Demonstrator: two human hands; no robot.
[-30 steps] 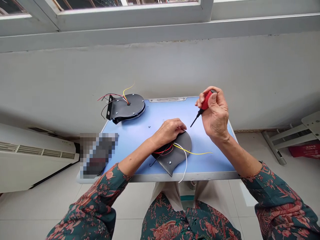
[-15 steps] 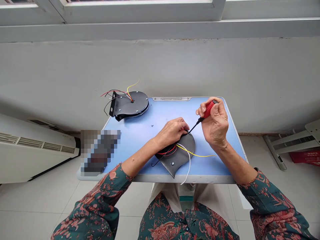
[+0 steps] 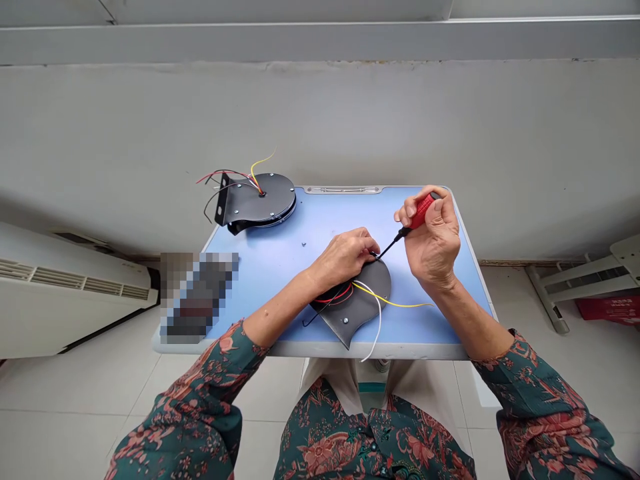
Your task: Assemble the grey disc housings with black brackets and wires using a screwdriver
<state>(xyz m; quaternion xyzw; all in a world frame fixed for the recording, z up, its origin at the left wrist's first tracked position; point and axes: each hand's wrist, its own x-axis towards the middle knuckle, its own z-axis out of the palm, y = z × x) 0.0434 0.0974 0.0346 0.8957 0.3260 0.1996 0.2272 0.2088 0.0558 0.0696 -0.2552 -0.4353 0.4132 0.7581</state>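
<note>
A red-handled screwdriver [image 3: 425,208] is wrapped in the fingers of my right hand [image 3: 434,243]. Its dark shaft slants down to the left, with the tip at the far edge of a dark grey metal disc unit [image 3: 367,313]. Beside that tip, my left hand [image 3: 347,253] lies over the unit, its fingers pinched together at the edge; a small dark bit shows at the fingertips, too hidden to name. From the middle of the unit come red, black, white [image 3: 379,327] and yellow [image 3: 400,305] wires. A screw [image 3: 345,321] sits near its pointed end.
A second dark disc unit [image 3: 260,203] with a slotted bracket and wires stands at the table's far left. One loose screw [image 3: 303,244] lies on the blue table [image 3: 280,267]. A blurred-out object [image 3: 200,297] is at the left edge. A wall [image 3: 320,127] rises behind.
The view has tilted down slightly. My right hand has shifted a little and the screwdriver stays at the disc's far edge. My left hand keeps its place on the unit.
</note>
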